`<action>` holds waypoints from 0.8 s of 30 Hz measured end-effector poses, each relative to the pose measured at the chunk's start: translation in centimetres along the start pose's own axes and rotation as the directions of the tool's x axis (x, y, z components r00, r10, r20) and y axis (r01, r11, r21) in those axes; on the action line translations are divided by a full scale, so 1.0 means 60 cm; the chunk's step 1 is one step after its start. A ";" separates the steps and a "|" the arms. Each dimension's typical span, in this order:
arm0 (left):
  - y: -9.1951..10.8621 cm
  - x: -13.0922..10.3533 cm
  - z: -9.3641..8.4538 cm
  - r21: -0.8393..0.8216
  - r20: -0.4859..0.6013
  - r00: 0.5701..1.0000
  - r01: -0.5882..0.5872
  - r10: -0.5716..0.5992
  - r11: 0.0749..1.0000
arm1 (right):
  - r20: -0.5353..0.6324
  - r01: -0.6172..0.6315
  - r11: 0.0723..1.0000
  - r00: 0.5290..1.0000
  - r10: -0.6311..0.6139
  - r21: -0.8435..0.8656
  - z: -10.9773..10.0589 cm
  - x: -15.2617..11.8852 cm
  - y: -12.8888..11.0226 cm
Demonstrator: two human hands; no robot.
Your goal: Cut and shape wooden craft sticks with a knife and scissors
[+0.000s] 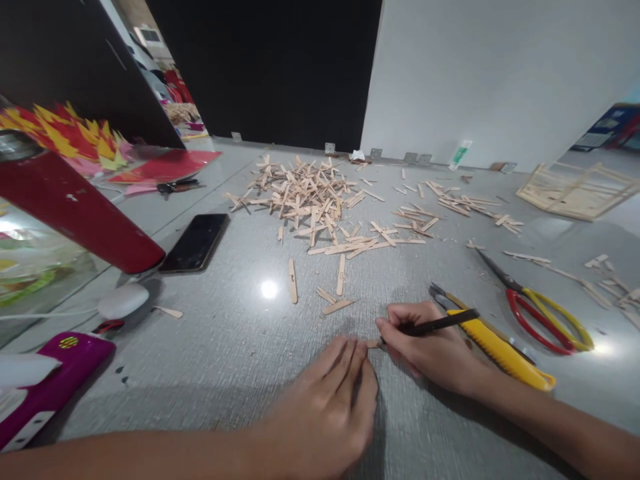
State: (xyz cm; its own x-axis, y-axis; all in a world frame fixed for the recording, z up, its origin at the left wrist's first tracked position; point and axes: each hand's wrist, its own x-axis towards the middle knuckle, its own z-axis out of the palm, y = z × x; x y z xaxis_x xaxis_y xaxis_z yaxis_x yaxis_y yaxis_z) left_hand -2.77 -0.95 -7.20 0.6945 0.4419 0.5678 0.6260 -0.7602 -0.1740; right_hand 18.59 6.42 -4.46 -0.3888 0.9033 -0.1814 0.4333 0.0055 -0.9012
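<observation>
My left hand [333,400] presses a small wooden craft stick [373,344] against the grey table, with most of the stick hidden under the fingers. In my right hand [427,347] is a black pen [443,323], its tip down at the stick's exposed right end. Just beyond my hands lie a few cut stick pieces [338,307] and two whole craft sticks, one to the left [293,281] and one nearer the middle [341,275]. A yellow box cutter [505,353] rests beside my right hand and wrist.
A pile of craft sticks [305,197] spreads at the back. Scissors [543,313] with red and yellow handles lie right, before a small stick frame [575,193]. On the left are a phone [196,243], a red flask [85,207], a white mouse [123,301] and a purple power strip [75,373].
</observation>
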 end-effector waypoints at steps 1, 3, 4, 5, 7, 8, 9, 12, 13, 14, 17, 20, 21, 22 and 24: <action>-0.001 0.000 0.000 0.003 -0.006 1.000 -0.008 0.008 1.000 | -0.001 0.000 1.000 1.000 0.000 0.004 0.000 0.001 -0.001; -0.002 0.000 0.001 0.010 -0.010 1.000 -0.026 0.026 1.000 | -0.002 -0.002 1.000 1.000 0.002 0.009 0.001 0.002 0.000; -0.002 0.000 0.001 0.014 -0.007 0.999 -0.031 0.032 0.999 | -0.002 -0.001 1.000 1.000 0.001 0.010 0.001 0.003 0.000; -0.002 0.001 0.000 0.016 -0.004 0.999 -0.032 0.032 0.999 | -0.004 0.001 1.000 1.000 -0.001 0.009 0.001 0.004 0.001; -0.001 0.001 0.000 0.021 0.005 1.000 -0.022 0.022 1.000 | -0.009 0.008 1.000 1.000 -0.008 0.007 0.001 0.004 0.003; 0.000 0.001 0.000 0.024 0.006 1.000 -0.016 0.015 1.000 | -0.010 0.010 1.000 1.000 -0.010 0.006 0.001 0.004 0.004; 0.001 0.001 0.000 0.027 0.005 1.000 -0.009 0.009 1.000 | -0.011 0.010 1.000 1.000 -0.010 0.006 0.001 0.004 0.004; 0.004 -0.001 0.002 0.029 0.005 1.000 -0.005 0.005 1.000 | -0.011 0.007 1.000 1.000 -0.007 0.003 0.002 0.004 0.005; 0.005 -0.002 0.003 0.029 0.006 1.000 -0.006 0.006 1.000 | -0.014 0.006 1.000 1.000 -0.006 0.001 0.002 0.004 0.005; 0.006 -0.003 0.004 0.029 0.008 1.000 -0.004 0.004 1.000 | -0.017 0.006 1.000 1.000 -0.006 -0.001 0.002 0.004 0.004; 0.007 -0.003 0.005 0.034 0.007 1.000 0.008 -0.009 0.999 | -0.020 -0.002 1.000 1.000 0.002 -0.006 0.001 0.003 0.004; 0.006 -0.002 0.004 0.039 0.002 1.000 0.004 -0.004 0.999 | -0.020 -0.007 1.000 1.000 0.007 -0.014 0.001 0.002 0.006; 0.006 -0.002 0.004 0.040 0.001 1.000 0.000 0.000 0.999 | -0.024 -0.006 1.000 1.000 0.006 -0.017 0.001 0.003 0.006; 0.005 -0.001 0.004 0.040 -0.001 1.000 -0.005 0.005 0.999 | -0.029 -0.002 1.000 1.000 0.001 -0.022 0.001 0.003 0.007; 0.003 -0.001 0.004 0.042 -0.007 1.000 -0.017 0.017 0.999 | -0.034 0.013 0.999 0.999 -0.014 -0.036 0.002 0.004 0.006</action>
State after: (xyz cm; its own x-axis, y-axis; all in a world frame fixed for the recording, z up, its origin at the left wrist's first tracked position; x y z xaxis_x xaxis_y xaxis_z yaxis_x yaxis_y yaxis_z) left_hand -2.60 -1.00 -7.46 0.7024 0.4254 0.5707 0.6287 -0.7466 -0.2173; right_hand 18.59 6.58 -4.86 -0.3670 0.9173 -0.1548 0.4568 0.0327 -0.8890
